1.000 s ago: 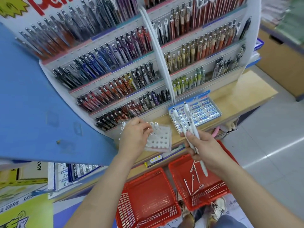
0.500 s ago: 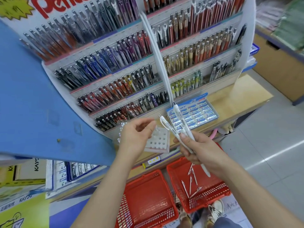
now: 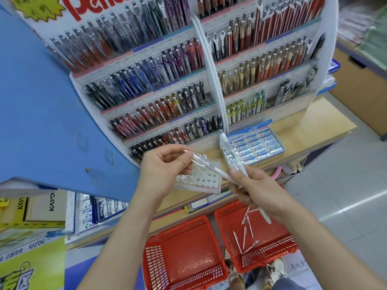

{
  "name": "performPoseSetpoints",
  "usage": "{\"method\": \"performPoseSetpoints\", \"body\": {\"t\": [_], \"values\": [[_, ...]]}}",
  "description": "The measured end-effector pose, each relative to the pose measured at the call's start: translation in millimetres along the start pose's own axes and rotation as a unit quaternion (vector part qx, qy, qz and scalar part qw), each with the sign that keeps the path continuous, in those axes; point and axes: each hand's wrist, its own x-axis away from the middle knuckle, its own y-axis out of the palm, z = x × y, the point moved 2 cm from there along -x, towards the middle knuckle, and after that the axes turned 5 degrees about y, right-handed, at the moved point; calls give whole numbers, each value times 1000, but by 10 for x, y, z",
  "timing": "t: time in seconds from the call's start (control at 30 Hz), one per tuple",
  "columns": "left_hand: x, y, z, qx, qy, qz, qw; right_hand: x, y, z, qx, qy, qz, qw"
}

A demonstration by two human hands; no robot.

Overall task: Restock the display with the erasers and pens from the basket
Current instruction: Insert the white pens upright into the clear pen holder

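Observation:
My right hand (image 3: 254,188) grips a bunch of white pens (image 3: 227,147) that point up toward the display. My left hand (image 3: 164,168) pinches the top of one white pen (image 3: 206,165) that still reaches back to the right hand's bunch. Below both hands a white pen holder (image 3: 206,178) with rows of round holes stands on the wooden shelf (image 3: 314,118). A box of blue-and-white erasers (image 3: 257,143) lies on that shelf. On the floor, the right red basket (image 3: 272,256) holds several white pens (image 3: 246,233).
A tall tiered pen display (image 3: 167,80) rises behind the shelf. A blue panel (image 3: 41,101) juts in on the left. A second red basket (image 3: 184,254), with nothing in it, stands left of the first. My shoes (image 3: 276,271) show at the bottom, grey floor to the right.
My left hand has lifted off the pen holder and taken hold of one pen from the right hand's bunch. The right hand tilted the pens leftward toward it.

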Motion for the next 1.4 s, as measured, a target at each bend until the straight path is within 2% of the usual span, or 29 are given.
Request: {"method": "performPoseSetpoints", "body": {"t": [0.07,0.13,0.27,0.43,0.6,0.73,1.07,1.2,1.33,1.4], "values": [[-37,-161,26,-15,34,66,997,-41,-50,38,-17,14,58,998],[-74,-284,25,-56,63,101,991,-58,-106,64,-35,28,92,995],[-78,-280,-113,-176,84,96,976,-85,-133,106,-83,38,127,988],[-72,-151,-358,-261,103,79,956,-113,-114,180,-58,30,154,986],[-149,-98,-581,-293,114,69,947,-80,-88,192,-66,29,110,991],[-200,-46,-659,-315,121,56,939,-94,-96,194,-104,37,120,987],[-307,59,-766,-443,136,2,886,-74,-99,146,-81,30,80,993],[-308,71,-794,-489,137,-11,862,-69,-83,116,-129,45,73,988],[-321,63,-738,-513,113,-26,850,-41,-79,86,-167,50,17,985],[-276,57,-636,-488,109,-7,866,-10,-77,51,-179,49,-23,982]]}}
